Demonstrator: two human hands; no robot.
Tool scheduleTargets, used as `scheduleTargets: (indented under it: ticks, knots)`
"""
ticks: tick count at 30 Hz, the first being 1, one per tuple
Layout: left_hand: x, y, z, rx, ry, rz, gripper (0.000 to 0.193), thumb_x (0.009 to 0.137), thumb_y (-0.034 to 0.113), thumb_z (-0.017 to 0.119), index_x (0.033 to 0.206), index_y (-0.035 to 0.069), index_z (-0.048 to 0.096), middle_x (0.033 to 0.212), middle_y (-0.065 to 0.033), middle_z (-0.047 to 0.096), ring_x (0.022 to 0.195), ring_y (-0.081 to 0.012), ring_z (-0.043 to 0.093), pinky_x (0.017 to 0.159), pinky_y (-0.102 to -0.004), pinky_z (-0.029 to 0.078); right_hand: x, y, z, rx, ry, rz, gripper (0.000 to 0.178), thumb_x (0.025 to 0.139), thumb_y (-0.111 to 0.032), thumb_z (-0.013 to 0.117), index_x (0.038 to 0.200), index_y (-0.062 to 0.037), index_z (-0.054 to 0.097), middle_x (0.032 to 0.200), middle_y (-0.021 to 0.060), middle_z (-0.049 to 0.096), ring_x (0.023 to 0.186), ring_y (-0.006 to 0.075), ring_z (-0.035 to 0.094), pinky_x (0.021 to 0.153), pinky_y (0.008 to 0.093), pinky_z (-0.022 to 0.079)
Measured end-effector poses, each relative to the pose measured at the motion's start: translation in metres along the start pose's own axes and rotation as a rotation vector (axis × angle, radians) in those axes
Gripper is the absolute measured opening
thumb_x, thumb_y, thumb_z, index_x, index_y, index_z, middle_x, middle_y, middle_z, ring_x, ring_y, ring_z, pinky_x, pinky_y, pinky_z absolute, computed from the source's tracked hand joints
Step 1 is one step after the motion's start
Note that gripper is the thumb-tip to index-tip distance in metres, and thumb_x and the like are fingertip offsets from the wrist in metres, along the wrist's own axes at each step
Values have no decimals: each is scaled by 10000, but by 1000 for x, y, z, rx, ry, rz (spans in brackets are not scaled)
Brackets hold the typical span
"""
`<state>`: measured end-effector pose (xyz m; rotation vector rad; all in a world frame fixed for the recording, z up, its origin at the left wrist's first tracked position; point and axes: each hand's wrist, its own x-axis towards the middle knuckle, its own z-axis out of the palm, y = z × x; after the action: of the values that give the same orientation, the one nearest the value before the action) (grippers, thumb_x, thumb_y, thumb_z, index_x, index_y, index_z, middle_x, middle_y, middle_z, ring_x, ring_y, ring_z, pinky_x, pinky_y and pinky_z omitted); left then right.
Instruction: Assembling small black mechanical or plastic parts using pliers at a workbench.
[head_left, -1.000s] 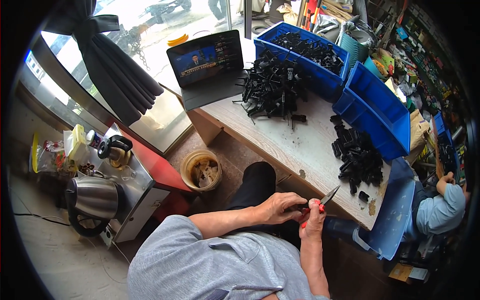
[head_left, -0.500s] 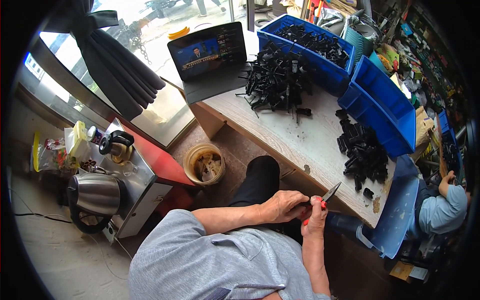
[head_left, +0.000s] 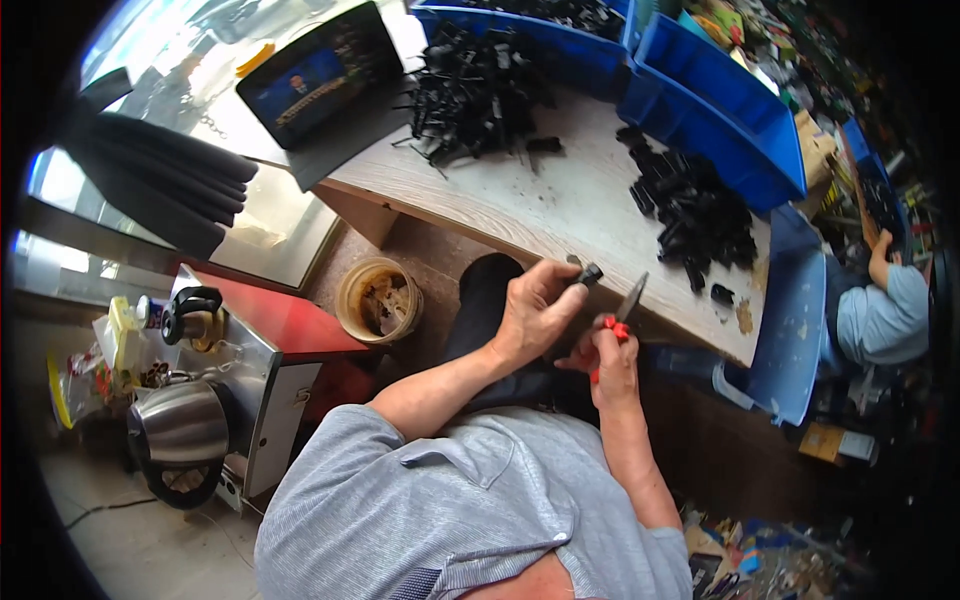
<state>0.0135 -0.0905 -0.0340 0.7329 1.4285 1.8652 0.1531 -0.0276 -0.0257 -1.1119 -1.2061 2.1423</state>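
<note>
While right fingers (head_left: 607,347) grip it, the red-handled tool (head_left: 627,308) points forward-right.

Black part (head_left: 590,273): small, stubby, fine detail blurred. Pinched between thumb and fingertips of left hand (head_left: 540,308); one end projects beyond the fingertips, toward the right. Red-handled tool (head_left: 632,297): grey metal end tapering to a point, red grip partly hidden by the right hand (head_left: 612,368) around it. Point directed away from the body, leaning right. Exact kind unclear. Part near the tool's metal end, to its left; the two not touching.
</note>
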Motion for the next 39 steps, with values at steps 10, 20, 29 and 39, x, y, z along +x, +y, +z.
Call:
scheduleTargets:
  ticks: [10,20,29,39]
  knots:
    - [13,5,27,-42,12,12,206,931,51,676,1103,-46,616,882,-62,704,755,-70,638,674,-220,528,-2,5,1,-182,-53,55,308,898,-265,598,1146,-89,553,920,43,622,766,142,654,634,304,584]
    - [14,3,32,34,47,57,219,913,83,699,1071,-52,632,820,-62,703,699,-51,607,617,-213,507,-6,7,3,-288,-33,18,359,849,-297,599,1147,-102,552,1006,22,593,867,129,615,665,320,579]
    - [14,4,29,130,-16,19,207,920,33,690,1100,-50,633,923,-49,707,805,-58,636,718,-211,534,-2,7,7,-187,-90,36,189,915,-250,575,966,-69,568,681,10,559,570,85,566,526,291,576]
    - [22,16,33,263,-21,116,165,914,68,688,1029,-44,644,784,-21,686,701,-36,592,625,-206,496,-10,-3,15,-63,13,43,211,860,-258,599,886,-50,575,677,29,564,581,116,593,520,324,593]
